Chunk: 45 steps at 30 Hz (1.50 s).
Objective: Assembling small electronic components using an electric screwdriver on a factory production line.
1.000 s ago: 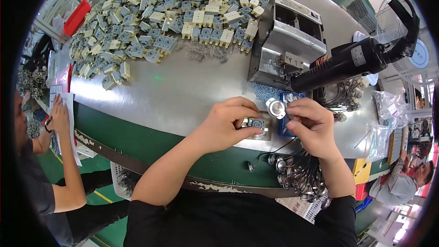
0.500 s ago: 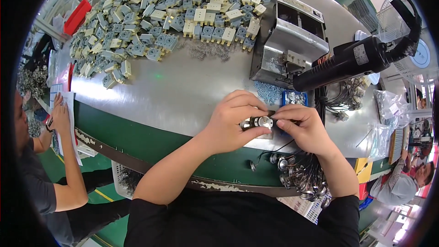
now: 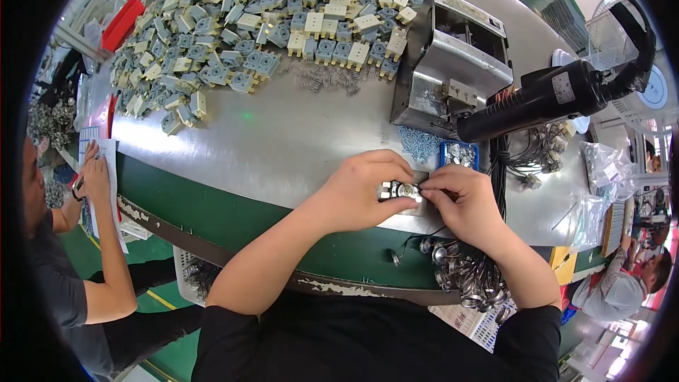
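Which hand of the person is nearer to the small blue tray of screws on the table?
Right. The right hand lies just below the blue tray, almost touching it. The left hand is farther to the tray's left, holding a small part with the right.

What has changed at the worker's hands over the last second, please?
The right hand carried its round metal disc down and left onto the small part that the left hand holds; the raised disc is no longer visible. Both hands now pinch the part together. The pile of parts, the metal machine and the black tool stayed put.
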Each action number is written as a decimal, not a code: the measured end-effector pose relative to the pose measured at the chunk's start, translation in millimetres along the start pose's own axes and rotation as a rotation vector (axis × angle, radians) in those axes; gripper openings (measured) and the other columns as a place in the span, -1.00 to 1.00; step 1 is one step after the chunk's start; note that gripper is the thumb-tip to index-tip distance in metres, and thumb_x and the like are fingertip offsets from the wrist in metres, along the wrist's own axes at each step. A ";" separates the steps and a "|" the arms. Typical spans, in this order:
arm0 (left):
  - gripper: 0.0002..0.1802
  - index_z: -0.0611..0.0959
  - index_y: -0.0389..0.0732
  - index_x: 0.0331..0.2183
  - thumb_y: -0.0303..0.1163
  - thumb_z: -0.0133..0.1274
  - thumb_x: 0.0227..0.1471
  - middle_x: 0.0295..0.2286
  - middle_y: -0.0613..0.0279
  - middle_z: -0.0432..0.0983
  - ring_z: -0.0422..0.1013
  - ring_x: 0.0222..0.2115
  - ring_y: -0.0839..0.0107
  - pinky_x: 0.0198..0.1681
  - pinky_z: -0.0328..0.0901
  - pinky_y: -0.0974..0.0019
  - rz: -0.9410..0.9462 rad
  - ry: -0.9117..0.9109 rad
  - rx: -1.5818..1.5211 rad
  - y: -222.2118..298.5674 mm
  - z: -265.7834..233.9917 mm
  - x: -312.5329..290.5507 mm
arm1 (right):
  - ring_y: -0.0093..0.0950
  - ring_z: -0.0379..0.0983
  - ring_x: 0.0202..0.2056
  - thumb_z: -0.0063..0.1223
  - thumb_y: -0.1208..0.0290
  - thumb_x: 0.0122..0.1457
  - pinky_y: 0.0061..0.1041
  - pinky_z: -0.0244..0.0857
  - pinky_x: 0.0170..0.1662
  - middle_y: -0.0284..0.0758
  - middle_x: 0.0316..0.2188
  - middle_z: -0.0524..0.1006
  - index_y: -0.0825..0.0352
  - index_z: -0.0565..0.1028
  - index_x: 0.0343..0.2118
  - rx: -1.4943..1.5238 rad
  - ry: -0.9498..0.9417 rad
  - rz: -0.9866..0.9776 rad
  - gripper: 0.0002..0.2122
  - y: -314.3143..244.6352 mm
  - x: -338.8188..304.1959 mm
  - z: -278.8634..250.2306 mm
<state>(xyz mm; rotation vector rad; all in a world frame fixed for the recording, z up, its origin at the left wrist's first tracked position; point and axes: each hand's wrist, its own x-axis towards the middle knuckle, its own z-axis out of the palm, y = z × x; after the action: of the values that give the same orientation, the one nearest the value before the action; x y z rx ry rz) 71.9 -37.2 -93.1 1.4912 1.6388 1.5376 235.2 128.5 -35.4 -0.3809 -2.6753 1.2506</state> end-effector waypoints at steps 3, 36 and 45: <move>-0.69 0.73 -0.29 -0.26 -0.45 0.47 -0.09 -0.23 0.06 0.66 0.61 -0.17 0.11 -0.07 0.49 0.16 -0.006 -0.025 0.016 -3.3 -4.6 -3.7 | -0.37 0.62 -0.36 0.27 0.68 0.11 -0.47 0.46 -0.32 -0.19 -0.35 0.66 0.46 0.69 -0.29 0.024 -0.026 -0.032 -0.90 -2.2 4.1 4.2; -0.64 0.67 -0.25 -0.27 -0.32 0.40 -0.13 -0.26 0.12 0.56 0.53 -0.20 0.02 -0.13 0.43 0.03 0.092 -0.029 -0.022 -14.7 8.3 -5.5 | -0.22 0.53 -0.25 0.17 0.73 0.12 -0.29 0.39 -0.19 -0.16 -0.33 0.60 0.48 0.58 -0.31 -0.289 0.063 -0.316 -0.92 14.1 14.4 -18.0; -0.65 0.68 -0.16 -0.25 -0.28 0.40 -0.10 -0.24 0.16 0.57 0.53 -0.18 0.01 -0.10 0.41 0.02 0.098 -0.042 0.066 -17.2 19.4 1.7 | -0.12 0.62 -0.20 0.21 0.68 0.04 -0.25 0.46 -0.06 -0.12 -0.28 0.67 0.39 0.58 -0.40 -0.192 -0.004 -0.223 -0.92 8.6 8.2 -16.7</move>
<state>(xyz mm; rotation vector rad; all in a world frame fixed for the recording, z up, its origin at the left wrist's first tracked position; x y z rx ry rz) 81.3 -24.0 -113.4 1.6501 1.6291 1.5050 232.9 148.4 -31.2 -0.0990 -2.7576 0.9383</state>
